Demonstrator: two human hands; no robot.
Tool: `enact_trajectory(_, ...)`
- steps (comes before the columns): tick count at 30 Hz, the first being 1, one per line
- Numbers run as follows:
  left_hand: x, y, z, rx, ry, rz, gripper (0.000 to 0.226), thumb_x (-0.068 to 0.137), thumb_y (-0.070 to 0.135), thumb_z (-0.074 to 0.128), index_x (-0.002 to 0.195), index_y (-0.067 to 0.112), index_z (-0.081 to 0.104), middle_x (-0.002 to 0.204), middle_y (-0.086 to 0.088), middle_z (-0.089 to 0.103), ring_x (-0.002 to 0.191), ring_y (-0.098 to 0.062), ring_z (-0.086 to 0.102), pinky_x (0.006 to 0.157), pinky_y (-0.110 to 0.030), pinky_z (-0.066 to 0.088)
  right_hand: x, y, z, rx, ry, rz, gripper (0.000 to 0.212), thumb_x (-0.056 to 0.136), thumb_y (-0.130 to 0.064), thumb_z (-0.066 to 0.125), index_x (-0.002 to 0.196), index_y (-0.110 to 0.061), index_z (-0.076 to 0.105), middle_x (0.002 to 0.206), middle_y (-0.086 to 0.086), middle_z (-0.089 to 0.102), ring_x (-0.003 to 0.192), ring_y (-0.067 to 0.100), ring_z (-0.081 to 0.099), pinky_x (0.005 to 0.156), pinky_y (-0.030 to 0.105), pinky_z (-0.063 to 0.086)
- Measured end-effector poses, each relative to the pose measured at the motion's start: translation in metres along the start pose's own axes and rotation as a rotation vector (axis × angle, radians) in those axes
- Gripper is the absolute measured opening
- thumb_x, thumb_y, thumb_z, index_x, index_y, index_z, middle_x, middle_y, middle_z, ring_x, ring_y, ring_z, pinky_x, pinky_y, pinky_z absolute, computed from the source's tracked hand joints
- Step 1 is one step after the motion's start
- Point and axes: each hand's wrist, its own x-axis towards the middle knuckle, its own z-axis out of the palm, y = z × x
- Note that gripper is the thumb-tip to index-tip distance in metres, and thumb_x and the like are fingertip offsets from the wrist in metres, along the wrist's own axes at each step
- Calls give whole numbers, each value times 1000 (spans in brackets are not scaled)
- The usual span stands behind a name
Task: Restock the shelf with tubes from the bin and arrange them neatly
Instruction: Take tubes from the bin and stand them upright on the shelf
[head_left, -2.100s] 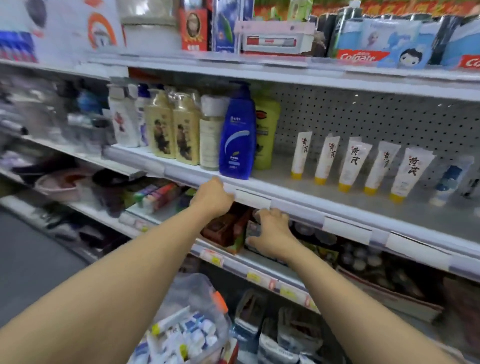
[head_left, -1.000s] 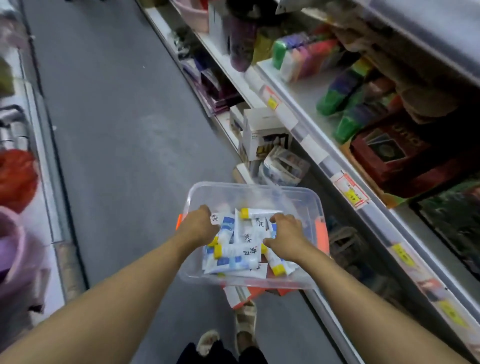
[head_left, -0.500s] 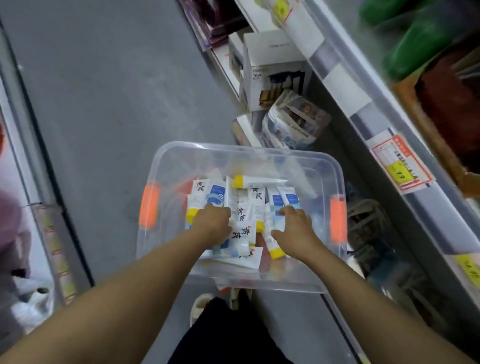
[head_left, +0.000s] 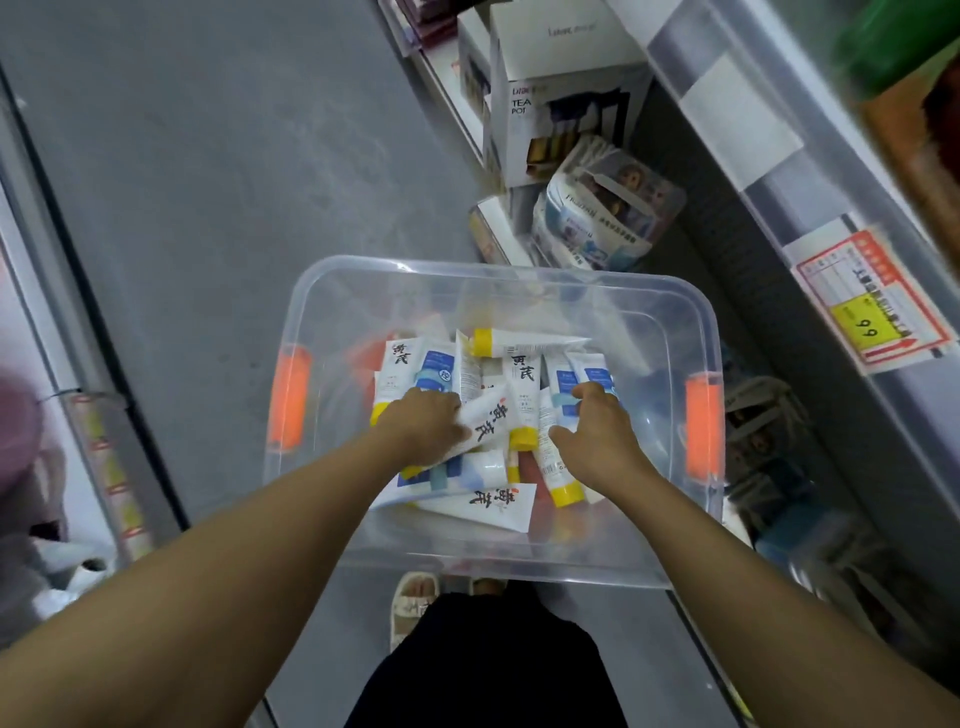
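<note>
A clear plastic bin (head_left: 524, 283) with orange side latches stands on the grey floor in front of me. Several white tubes lie jumbled in it, some with yellow caps and black characters, some with blue labels. My left hand (head_left: 423, 428) is down in the pile, fingers closed around a white tube with black characters (head_left: 488, 420). My right hand (head_left: 600, 434) rests on the right side of the pile, fingers curled over a blue-label tube (head_left: 566, 379). The shelf being stocked is out of view above.
A shelf edge with a red and yellow price tag (head_left: 867, 299) runs down the right. A white tea pot box (head_left: 561, 98) and a clear packet of goods (head_left: 602, 208) sit on the bottom shelf beyond the bin. My sandalled foot (head_left: 413, 603) stands just behind the bin. Another rack borders the left.
I have turned from the shelf down to the bin. Both hands went from the shelf edge into the bin, and the left hand has closed on a tube.
</note>
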Motion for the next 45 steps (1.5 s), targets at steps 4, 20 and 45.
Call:
enact_trajectory(4, -10, -7, -21, -292, 90, -27, 29, 96, 28, 45, 115, 6, 48, 115, -17, 59, 102, -33, 55, 74, -31, 39, 2, -5, 2, 52, -17, 20, 50, 87, -15, 58, 132, -9, 38, 131, 13, 47, 121, 29, 47, 99, 37, 40)
enact_trajectory(20, -9, -31, -10, -863, 253, -90, 27, 97, 25, 42, 119, 10, 48, 107, -12, 61, 86, -24, 60, 75, -33, 50, 44, -26, 78, 64, 16, 228, 67, 90, -29, 57, 141, 0, 23, 143, 22, 32, 133, 35, 31, 111, 39, 26)
enact_trajectory(45, -61, -22, -31, -899, 262, -78, 27, 97, 27, 42, 120, 15, 48, 118, -7, 60, 99, -26, 60, 84, -37, 51, -10, -29, 33, 769, -79, 340, 27, 85, -21, 52, 104, -2, 55, 85, 16, 58, 70, 27, 57, 66, 33, 47)
